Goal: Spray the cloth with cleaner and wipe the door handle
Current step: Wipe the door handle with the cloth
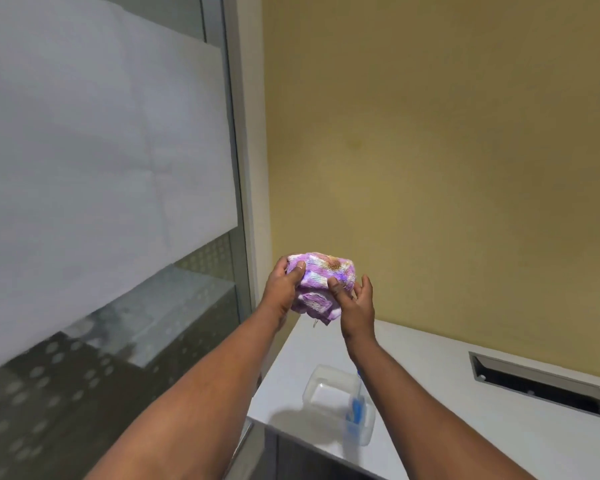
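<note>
Two bare forearms rise from the bottom edge of the view, uncovered from elbow to wrist with no sleeve, watch or band on either. The left hand (pixel 284 284) and the right hand (pixel 355 304) wear no gloves and no rings that can be made out. Fingernails are short and unpainted.

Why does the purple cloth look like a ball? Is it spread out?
No, the cloth is bunched up, gripped between the left hand and right hand.
</note>
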